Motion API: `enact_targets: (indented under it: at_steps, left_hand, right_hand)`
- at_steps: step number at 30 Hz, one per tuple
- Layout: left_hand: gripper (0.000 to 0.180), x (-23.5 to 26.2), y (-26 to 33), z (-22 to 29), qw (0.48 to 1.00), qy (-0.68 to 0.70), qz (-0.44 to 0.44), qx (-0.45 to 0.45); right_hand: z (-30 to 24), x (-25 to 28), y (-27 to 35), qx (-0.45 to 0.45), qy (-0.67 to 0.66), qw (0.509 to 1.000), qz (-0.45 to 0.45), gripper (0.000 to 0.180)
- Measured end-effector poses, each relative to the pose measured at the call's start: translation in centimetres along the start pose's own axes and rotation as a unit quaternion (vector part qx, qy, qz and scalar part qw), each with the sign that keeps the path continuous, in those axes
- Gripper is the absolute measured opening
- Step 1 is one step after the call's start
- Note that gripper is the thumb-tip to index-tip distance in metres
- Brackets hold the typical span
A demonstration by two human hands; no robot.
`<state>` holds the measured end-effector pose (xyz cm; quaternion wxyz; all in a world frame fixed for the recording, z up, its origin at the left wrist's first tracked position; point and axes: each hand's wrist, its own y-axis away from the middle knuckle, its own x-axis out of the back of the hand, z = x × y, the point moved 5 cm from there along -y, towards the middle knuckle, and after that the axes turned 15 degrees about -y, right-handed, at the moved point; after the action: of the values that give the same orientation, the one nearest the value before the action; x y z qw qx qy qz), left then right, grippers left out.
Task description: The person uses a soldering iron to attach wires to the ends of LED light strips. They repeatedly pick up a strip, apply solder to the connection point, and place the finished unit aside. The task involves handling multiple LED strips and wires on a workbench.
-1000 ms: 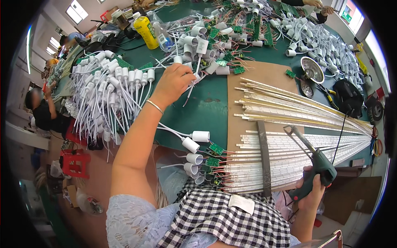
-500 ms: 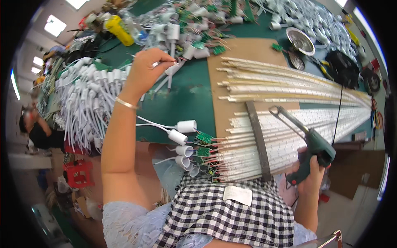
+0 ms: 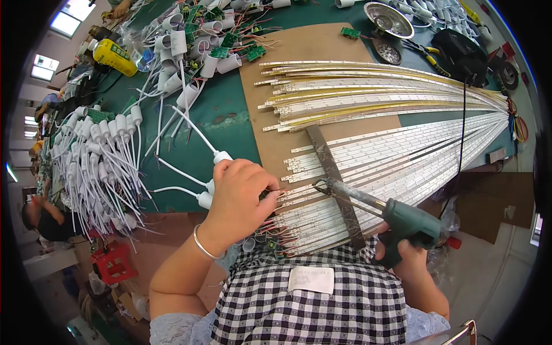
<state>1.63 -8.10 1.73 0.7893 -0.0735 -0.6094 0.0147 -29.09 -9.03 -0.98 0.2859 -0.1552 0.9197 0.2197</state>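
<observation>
The left hand (image 3: 240,194) pinches a thin wire (image 3: 279,191) beside slender, flat strips (image 3: 397,150); the right hand (image 3: 413,261) wraps its fingers around a smooth green plastic soldering gun (image 3: 414,223).

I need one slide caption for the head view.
Left hand near white strips, right hand gripping a green soldering gun.

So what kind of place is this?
Probably an electronics workshop: piles of white cylinders with cables, little green circuit boards, and what looks like a soldering gun in the right hand.
</observation>
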Motion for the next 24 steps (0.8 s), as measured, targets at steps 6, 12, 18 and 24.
enact_targets:
  at_steps: [6, 12, 18, 24]
  left_hand:
    - [0.010, 0.5, -1.2, 0.2, 0.998, 0.051, -0.009, 0.046]
    - [0.009, -1.3, -0.9, 0.5, 0.999, 0.003, 0.019, 0.038]
    - [0.009, -1.5, -1.0, 0.5, 0.999, -0.025, 0.038, 0.022]
    - [0.008, -1.5, -1.1, 0.5, 0.999, -0.024, 0.008, 0.034]
  right_hand:
    - [0.8, -0.1, -0.3, -0.021, 0.042, 0.999, 0.001, 0.064]
    - [0.7, -0.9, -0.7, -0.020, 0.113, 0.993, -0.034, 0.055]
    - [1.0, -0.1, -0.5, -0.016, 0.276, 0.959, -0.064, 0.043]
    - [1.3, -0.2, -0.4, 0.075, 0.356, 0.927, -0.094, 0.050]
